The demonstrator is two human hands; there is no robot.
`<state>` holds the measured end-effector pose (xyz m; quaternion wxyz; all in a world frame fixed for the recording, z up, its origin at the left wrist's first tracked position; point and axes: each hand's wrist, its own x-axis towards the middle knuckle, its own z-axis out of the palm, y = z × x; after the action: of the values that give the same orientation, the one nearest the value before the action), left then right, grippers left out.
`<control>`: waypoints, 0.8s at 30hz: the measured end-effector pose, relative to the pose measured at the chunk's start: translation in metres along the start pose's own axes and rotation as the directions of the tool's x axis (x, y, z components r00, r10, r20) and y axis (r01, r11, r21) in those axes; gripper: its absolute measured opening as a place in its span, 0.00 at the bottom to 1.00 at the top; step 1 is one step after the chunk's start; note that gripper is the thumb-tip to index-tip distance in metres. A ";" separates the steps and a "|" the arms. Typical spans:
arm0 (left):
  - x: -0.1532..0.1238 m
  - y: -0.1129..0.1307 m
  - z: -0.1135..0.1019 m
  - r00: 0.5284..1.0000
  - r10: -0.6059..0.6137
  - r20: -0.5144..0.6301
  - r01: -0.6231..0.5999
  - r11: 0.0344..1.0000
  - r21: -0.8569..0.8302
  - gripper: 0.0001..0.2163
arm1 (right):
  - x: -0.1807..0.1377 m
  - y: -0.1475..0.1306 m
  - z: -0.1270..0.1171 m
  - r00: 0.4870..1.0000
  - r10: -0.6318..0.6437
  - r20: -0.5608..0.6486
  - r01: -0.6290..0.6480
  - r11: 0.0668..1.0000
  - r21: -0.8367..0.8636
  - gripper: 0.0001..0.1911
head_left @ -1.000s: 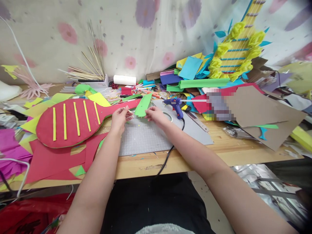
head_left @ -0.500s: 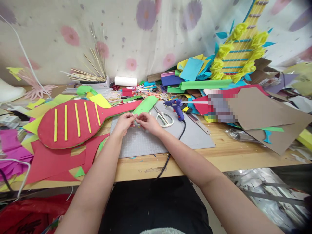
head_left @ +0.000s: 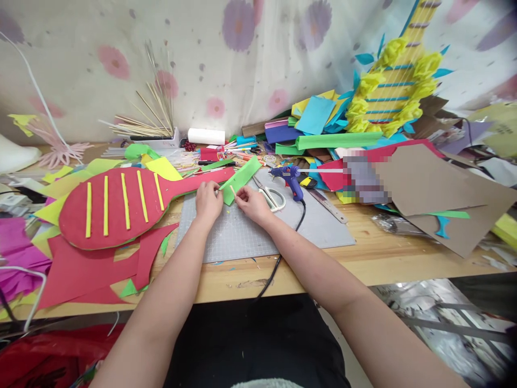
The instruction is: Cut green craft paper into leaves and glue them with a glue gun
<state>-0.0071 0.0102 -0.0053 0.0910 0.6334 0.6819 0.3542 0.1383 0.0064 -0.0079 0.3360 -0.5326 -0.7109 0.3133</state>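
Note:
A strip of green craft foam (head_left: 242, 175) lies folded along its length at the top of the grey cutting mat (head_left: 242, 242). My left hand (head_left: 209, 203) is closed on the strip's near left edge, its fingertips partly hidden. Between the thumb and fingers of my right hand (head_left: 251, 202) is a short, thin, pale stick (head_left: 232, 190), held over the green foam. Left of my hands lies a red guitar-shaped cutout (head_left: 113, 207) with several yellow strips across its body. White-handled scissors (head_left: 274, 198) rest just beyond my right hand.
A blue glue gun (head_left: 291, 178) lies on the mat, its black cable (head_left: 278, 264) running over the table edge. Near it is a metal ruler (head_left: 329, 206). Red foam scraps (head_left: 89, 269) lie at left, brown cardboard (head_left: 432, 188) at right. A yellow flower-trimmed guitar (head_left: 390, 94) stands behind.
My hands have moved apart from their earlier touching position. The pale stick now shows in my right fingers, and the green strip is more sharply folded. The view has shifted slightly.

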 end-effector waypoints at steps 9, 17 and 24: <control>-0.007 0.011 0.003 0.910 -0.368 0.191 0.374 0.530 -0.761 0.02 | -0.003 -0.005 0.004 0.996 -0.089 0.017 0.090 0.995 -0.053 0.05; -0.012 0.024 -0.003 0.855 -0.298 0.425 0.465 0.074 -0.882 0.05 | -0.007 -0.012 0.006 0.995 -0.093 0.036 0.099 0.973 -0.209 0.06; -0.014 0.024 -0.006 0.841 -0.333 0.426 0.465 0.043 -0.884 0.12 | -0.007 -0.008 0.005 0.992 -0.124 0.019 0.125 0.980 -0.156 0.06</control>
<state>0.0114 -0.0057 0.0090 0.6007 0.2281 0.4372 0.6293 0.1311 -0.0027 -0.0049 0.3088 -0.5104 -0.7668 0.2372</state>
